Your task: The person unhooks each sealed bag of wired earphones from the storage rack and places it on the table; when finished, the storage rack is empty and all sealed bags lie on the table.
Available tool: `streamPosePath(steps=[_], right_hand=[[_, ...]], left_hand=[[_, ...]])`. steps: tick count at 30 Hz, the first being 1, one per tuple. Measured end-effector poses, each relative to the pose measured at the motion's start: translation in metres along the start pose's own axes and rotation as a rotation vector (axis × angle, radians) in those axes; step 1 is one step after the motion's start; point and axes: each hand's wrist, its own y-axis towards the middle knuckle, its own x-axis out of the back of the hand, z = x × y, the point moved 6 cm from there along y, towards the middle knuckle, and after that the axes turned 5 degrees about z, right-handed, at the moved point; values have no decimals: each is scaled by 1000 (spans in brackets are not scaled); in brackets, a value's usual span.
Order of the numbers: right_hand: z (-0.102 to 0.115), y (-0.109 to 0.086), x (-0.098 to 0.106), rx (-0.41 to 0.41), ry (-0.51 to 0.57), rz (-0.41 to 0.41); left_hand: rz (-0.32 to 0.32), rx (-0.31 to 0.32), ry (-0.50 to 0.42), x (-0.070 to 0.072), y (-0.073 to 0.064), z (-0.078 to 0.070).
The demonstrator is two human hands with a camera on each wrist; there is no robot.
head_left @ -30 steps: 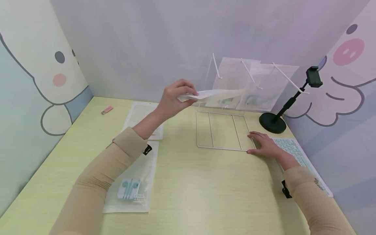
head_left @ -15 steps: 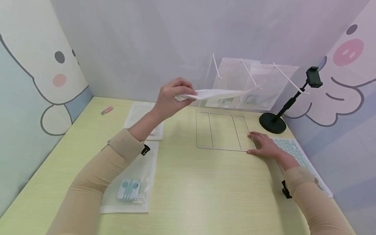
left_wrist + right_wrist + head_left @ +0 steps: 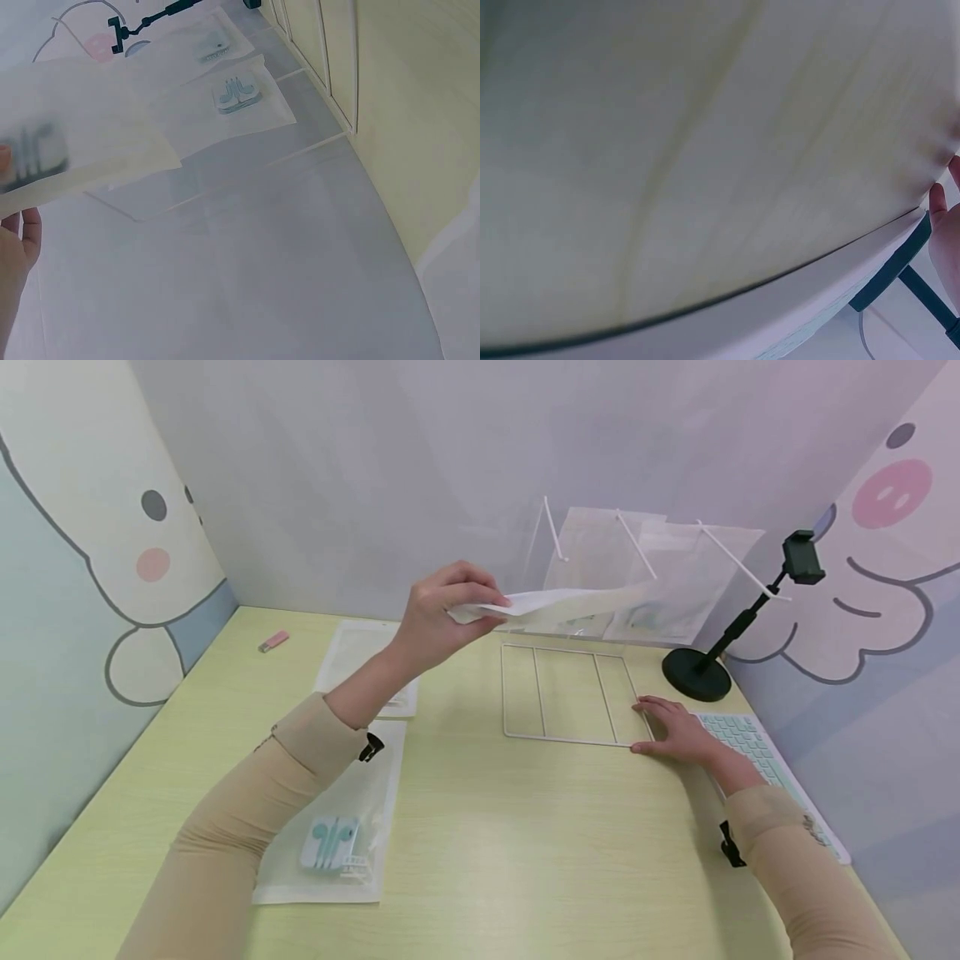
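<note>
My left hand point(image 3: 450, 614) pinches one end of a whitish translucent pouch point(image 3: 562, 603) above the table, held nearly flat toward the rack. A blurred earphone case point(image 3: 37, 154) shows through it in the left wrist view. The white wire rack has its flat base point(image 3: 566, 741) on the table, with slanting white rods point(image 3: 628, 537) rising behind. Two more pouches stand upright between the rods, one holding blue-green earphones point(image 3: 236, 93). My right hand point(image 3: 681, 731) rests with spread fingers at the right edge of the base.
On the left lie a front pouch with an earphone case point(image 3: 328, 843) and a back pouch point(image 3: 360, 647), partly behind my left arm. A pink USB stick point(image 3: 273, 641) is farther left. A black phone stand point(image 3: 697, 674) and a keyboard point(image 3: 738, 743) are at the right.
My left hand has shifted slightly left, then a little back right with its pouch, which now covers the lower end of the middle rod. My right hand has not moved.
</note>
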Motion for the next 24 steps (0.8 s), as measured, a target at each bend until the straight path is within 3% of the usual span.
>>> streamPosePath(steps=[12,24], right_hand=[[-1,0,-1,-6,-6,6],[1,-1,-1,-2,-2,0]], left_hand=[[25,25,22,10,-4,-4],[83,112,59,24,-28,0]])
